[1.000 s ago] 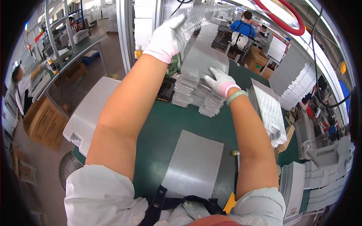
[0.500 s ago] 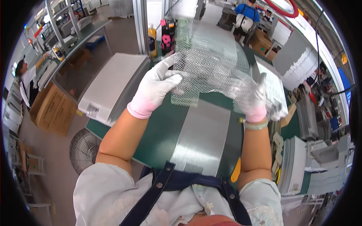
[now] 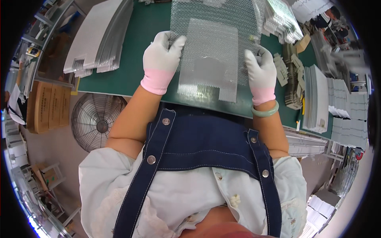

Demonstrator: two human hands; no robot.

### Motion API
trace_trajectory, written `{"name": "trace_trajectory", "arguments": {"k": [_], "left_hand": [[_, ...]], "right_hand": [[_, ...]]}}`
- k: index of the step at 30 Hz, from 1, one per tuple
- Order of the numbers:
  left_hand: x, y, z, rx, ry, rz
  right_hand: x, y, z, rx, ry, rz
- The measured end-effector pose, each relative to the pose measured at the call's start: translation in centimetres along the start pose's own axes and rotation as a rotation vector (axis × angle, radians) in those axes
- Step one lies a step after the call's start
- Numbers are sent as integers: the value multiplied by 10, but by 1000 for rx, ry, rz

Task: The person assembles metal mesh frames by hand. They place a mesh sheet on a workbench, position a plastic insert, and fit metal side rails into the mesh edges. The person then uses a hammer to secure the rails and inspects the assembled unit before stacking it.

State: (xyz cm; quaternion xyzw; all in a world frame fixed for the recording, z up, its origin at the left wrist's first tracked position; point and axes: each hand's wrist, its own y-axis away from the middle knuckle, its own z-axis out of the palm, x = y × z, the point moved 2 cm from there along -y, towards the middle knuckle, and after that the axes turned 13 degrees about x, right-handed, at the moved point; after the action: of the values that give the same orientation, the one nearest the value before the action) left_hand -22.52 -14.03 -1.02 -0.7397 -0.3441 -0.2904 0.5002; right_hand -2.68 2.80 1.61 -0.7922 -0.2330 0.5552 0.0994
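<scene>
The green worktop point(image 3: 135, 49) carries a sheet point(image 3: 228, 89) by its near edge, a stack point(image 3: 93, 35) by its left, boards point(image 3: 316, 99) toward its right.

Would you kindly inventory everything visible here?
held sheet: one, silvery mesh, between hands
flat sheet: one, silvery mesh, on table
mesh stack: one, pale grey, table left
second mesh stack: one, silvery, upper right
panels: one stack, white, right
moulded pieces: several, beige, right
table: one, green, ahead
fan: one, grey, floor left
boxes: count unclear, brown, far left
overalls: one, navy, worn
left hand: one, white glove, sheet's left edge
right hand: one, white glove, sheet's right edge
</scene>
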Motion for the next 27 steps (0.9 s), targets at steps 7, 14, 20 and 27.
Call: {"name": "trace_trajectory", "arguments": {"k": [7,14,20,27], "left_hand": [[-12,35,9,-127,-243,149],[-31,59,24,-380,-442,69],[-44,61,35,-479,-520,53],[-44,59,39,-564,-570,-23]], "right_hand": [[49,35,0,22,383,-248],[80,50,7,-197,612,-83],[89,55,20,-326,744,19],[85,51,26,-386,823,19]]}}
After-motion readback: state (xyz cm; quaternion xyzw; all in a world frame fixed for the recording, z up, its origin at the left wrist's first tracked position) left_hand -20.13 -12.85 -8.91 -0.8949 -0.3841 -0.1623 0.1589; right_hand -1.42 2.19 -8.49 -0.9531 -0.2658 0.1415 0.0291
